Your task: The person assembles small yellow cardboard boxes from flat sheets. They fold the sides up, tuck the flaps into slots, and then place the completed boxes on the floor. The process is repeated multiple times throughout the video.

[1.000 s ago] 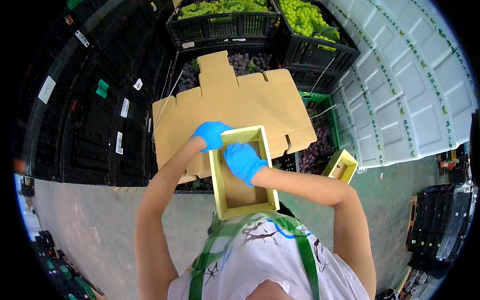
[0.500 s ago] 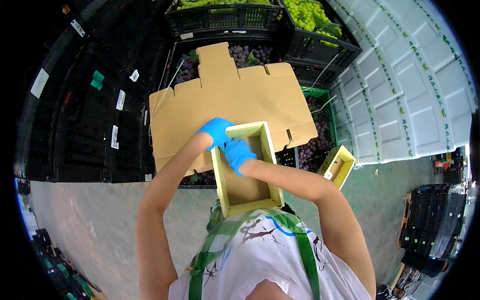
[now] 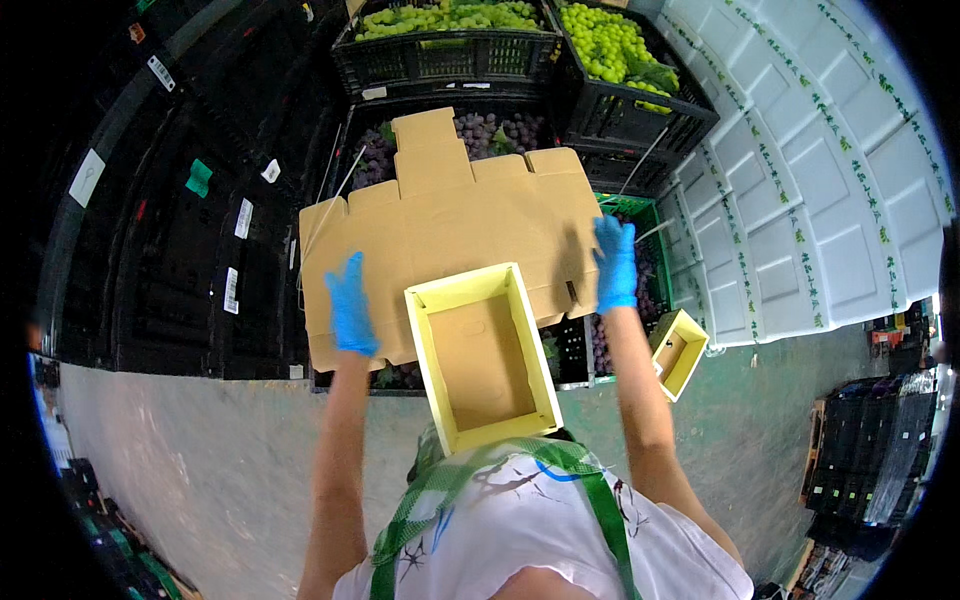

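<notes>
A pale yellow open-topped box (image 3: pixel 424 350) sits close against my body, its near end by my apron. Its brown inside bottom shows nothing lying on it. A flat brown cardboard sheet (image 3: pixel 450 215) with cut flaps lies beyond the box, over crates of dark grapes. My left hand (image 3: pixel 350 310), in a blue glove, hovers over the sheet's left part with fingers apart. At the sheet's right edge, my right hand (image 3: pixel 615 262), also blue-gloved, is open beside the green crate. Neither hand touches the yellow box.
Black crates of green grapes (image 3: pixel 605 45) stand at the back. Dark grapes (image 3: pixel 500 133) show behind the sheet. A green crate (image 3: pixel 663 245) and a smaller yellow box (image 3: pixel 678 355) are at right. Black crates (image 3: pixel 160 240) line the left; white boxes (image 3: pixel 800 180) rise at right.
Both hands have left the inside of the yellow box and spread apart, the left one leftward, the right one rightward. The box has shifted slightly left.
</notes>
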`<control>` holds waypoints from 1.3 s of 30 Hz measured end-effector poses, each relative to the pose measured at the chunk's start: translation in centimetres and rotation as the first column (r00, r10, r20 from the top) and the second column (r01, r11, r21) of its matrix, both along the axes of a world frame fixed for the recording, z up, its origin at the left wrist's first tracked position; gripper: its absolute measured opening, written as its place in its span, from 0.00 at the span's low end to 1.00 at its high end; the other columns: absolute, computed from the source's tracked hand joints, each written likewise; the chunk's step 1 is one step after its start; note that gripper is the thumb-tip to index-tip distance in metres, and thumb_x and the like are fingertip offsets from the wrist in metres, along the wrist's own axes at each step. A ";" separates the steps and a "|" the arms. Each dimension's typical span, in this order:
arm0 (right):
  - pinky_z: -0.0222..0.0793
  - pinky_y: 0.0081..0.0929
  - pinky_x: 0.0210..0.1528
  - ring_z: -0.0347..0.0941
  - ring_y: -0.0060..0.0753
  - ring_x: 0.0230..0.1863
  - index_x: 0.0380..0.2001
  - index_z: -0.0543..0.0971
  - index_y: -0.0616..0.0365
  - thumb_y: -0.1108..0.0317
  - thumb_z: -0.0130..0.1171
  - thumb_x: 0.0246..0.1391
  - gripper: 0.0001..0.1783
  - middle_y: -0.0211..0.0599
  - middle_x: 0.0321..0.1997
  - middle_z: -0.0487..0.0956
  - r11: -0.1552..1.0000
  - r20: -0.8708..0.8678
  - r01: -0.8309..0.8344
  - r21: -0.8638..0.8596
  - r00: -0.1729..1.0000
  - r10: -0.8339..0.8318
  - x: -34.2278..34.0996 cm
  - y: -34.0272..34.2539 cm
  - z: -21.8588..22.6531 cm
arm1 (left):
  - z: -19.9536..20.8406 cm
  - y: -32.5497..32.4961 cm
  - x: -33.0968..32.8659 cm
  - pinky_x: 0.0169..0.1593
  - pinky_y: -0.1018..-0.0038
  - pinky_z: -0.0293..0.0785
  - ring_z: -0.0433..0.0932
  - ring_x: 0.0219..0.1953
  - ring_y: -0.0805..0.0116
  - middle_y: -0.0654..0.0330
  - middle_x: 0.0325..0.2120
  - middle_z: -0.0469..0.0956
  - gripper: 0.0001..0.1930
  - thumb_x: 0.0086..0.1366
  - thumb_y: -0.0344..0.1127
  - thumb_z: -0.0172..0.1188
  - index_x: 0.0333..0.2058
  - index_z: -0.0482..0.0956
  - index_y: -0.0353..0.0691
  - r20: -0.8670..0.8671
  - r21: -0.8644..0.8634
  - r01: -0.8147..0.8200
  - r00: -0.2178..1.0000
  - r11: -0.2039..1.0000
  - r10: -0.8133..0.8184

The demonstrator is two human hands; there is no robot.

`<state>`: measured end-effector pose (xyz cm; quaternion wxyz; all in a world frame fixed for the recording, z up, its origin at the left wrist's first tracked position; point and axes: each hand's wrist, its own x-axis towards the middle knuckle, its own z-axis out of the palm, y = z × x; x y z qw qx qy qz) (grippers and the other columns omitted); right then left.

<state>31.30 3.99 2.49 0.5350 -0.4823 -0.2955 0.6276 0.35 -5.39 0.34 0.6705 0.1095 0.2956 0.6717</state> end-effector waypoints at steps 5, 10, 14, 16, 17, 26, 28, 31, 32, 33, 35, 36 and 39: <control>0.41 0.24 0.59 0.51 0.31 0.58 0.53 0.55 0.63 0.49 0.34 0.54 0.32 0.42 0.55 0.58 0.841 0.239 -0.517 0.163 0.847 0.474 -8.4 -1.8 -2.9 | -2.8 1.2 6.4 0.58 0.69 0.47 0.51 0.56 0.64 0.55 0.53 0.55 0.27 0.61 0.52 0.32 0.52 0.55 0.39 -0.356 -0.045 0.087 0.929 0.995 -0.097; 0.43 0.25 0.58 0.53 0.30 0.56 0.50 0.60 0.64 0.48 0.34 0.54 0.31 0.40 0.53 0.62 0.884 0.053 -0.451 0.122 0.892 0.448 -8.6 -2.2 -2.6 | -1.1 1.5 6.0 0.56 0.69 0.48 0.53 0.54 0.65 0.58 0.50 0.59 0.25 0.61 0.49 0.33 0.52 0.56 0.39 -0.214 -0.115 0.022 0.976 0.993 -0.046; 0.45 0.26 0.56 0.56 0.30 0.54 0.47 0.64 0.64 0.47 0.34 0.54 0.31 0.40 0.50 0.65 0.932 -0.048 -0.357 0.063 0.932 0.360 -7.2 -2.6 -0.9 | -1.9 0.7 5.0 0.57 0.69 0.47 0.54 0.54 0.66 0.55 0.51 0.58 0.27 0.61 0.53 0.32 0.52 0.56 0.40 -0.350 -0.035 -0.094 0.934 0.995 0.076; 0.44 0.27 0.57 0.59 0.30 0.52 0.46 0.66 0.62 0.45 0.32 0.53 0.31 0.39 0.49 0.67 0.948 0.095 -0.301 0.103 0.952 0.292 -5.6 -1.8 -1.6 | -2.0 0.2 3.4 0.57 0.69 0.48 0.55 0.54 0.66 0.56 0.50 0.59 0.27 0.61 0.52 0.32 0.52 0.56 0.40 -0.466 -0.039 -0.091 0.882 0.995 0.063; 0.43 0.29 0.57 0.61 0.29 0.51 0.46 0.67 0.60 0.45 0.31 0.53 0.31 0.38 0.48 0.68 0.954 0.145 -0.280 0.103 0.954 0.264 -5.0 -1.6 -1.6 | -2.0 0.0 3.0 0.56 0.70 0.48 0.56 0.53 0.66 0.56 0.49 0.61 0.26 0.61 0.51 0.32 0.52 0.56 0.40 -0.574 -0.043 -0.083 0.818 0.996 0.044; 0.65 0.35 0.26 0.68 0.41 0.26 0.18 0.69 0.59 0.64 0.51 0.38 0.09 0.44 0.21 0.69 0.533 0.937 -0.815 0.228 0.036 -0.346 -13.2 -7.6 3.1 | -2.0 -0.1 4.8 0.48 0.77 0.60 0.64 0.44 0.72 0.60 0.43 0.65 0.16 0.61 0.41 0.38 0.44 0.66 0.41 -0.994 0.105 0.167 -0.006 0.980 0.108; 0.64 0.34 0.21 0.68 0.38 0.21 0.19 0.70 0.59 0.65 0.50 0.39 0.08 0.40 0.18 0.69 0.469 0.987 -0.883 -0.004 -0.077 -0.138 -13.9 -8.4 -0.1 | -1.4 0.3 5.4 0.47 0.76 0.60 0.65 0.42 0.72 0.60 0.40 0.67 0.16 0.62 0.42 0.38 0.41 0.67 0.40 -0.933 0.032 0.104 0.361 0.994 -0.008; 0.65 0.33 0.24 0.68 0.38 0.23 0.25 0.71 0.58 0.66 0.50 0.39 0.09 0.38 0.20 0.69 0.473 0.979 -0.879 -0.059 -0.145 -0.147 -14.0 -7.4 -0.4 | -0.1 0.1 6.2 0.47 0.76 0.60 0.67 0.39 0.72 0.60 0.35 0.70 0.18 0.62 0.46 0.36 0.38 0.68 0.38 -0.764 -0.071 0.032 0.641 0.997 -0.075; 0.66 0.32 0.27 0.69 0.38 0.25 0.29 0.72 0.57 0.66 0.50 0.39 0.11 0.37 0.22 0.70 0.483 0.963 -0.873 0.072 -0.065 -0.262 -14.0 -7.2 -0.1 | 0.1 0.0 6.2 0.47 0.76 0.60 0.67 0.38 0.71 0.60 0.33 0.71 0.20 0.62 0.48 0.35 0.37 0.69 0.38 -0.799 -0.070 -0.008 0.599 0.998 -0.051; 0.66 0.32 0.27 0.69 0.38 0.25 0.29 0.72 0.57 0.66 0.50 0.39 0.11 0.37 0.22 0.70 0.480 0.963 -0.874 0.074 -0.063 -0.262 -14.0 -7.3 0.3 | -0.1 0.1 5.8 0.47 0.76 0.60 0.67 0.38 0.71 0.60 0.33 0.71 0.20 0.62 0.48 0.35 0.37 0.69 0.38 -0.800 -0.070 -0.011 0.598 0.998 -0.049; 0.61 0.34 0.40 0.67 0.37 0.36 0.42 0.67 0.55 0.65 0.52 0.37 0.23 0.38 0.31 0.70 0.358 0.867 -0.904 0.232 0.026 -0.497 -13.5 -8.1 2.4 | -1.5 -0.3 5.9 0.46 0.75 0.60 0.67 0.38 0.70 0.60 0.34 0.71 0.22 0.62 0.50 0.34 0.37 0.69 0.38 -0.722 0.003 0.006 0.692 1.000 -0.002; 0.56 0.36 0.45 0.65 0.37 0.40 0.45 0.64 0.54 0.64 0.54 0.36 0.27 0.38 0.36 0.69 0.394 0.830 -0.878 0.272 0.007 -0.558 -13.5 -7.2 2.0 | -2.1 -0.1 6.4 0.47 0.74 0.59 0.67 0.39 0.68 0.58 0.36 0.70 0.21 0.62 0.48 0.35 0.38 0.68 0.37 -0.789 -0.015 -0.115 0.611 0.993 0.059; 0.47 0.44 0.51 0.60 0.38 0.46 0.52 0.57 0.51 0.64 0.57 0.31 0.39 0.38 0.42 0.65 0.546 0.895 -0.817 0.189 -0.085 -0.437 -13.9 -5.1 0.8 | -1.7 -0.2 6.1 0.49 0.73 0.58 0.65 0.42 0.65 0.54 0.39 0.69 0.22 0.61 0.48 0.35 0.42 0.67 0.35 -0.816 -0.116 0.062 0.563 0.991 -0.131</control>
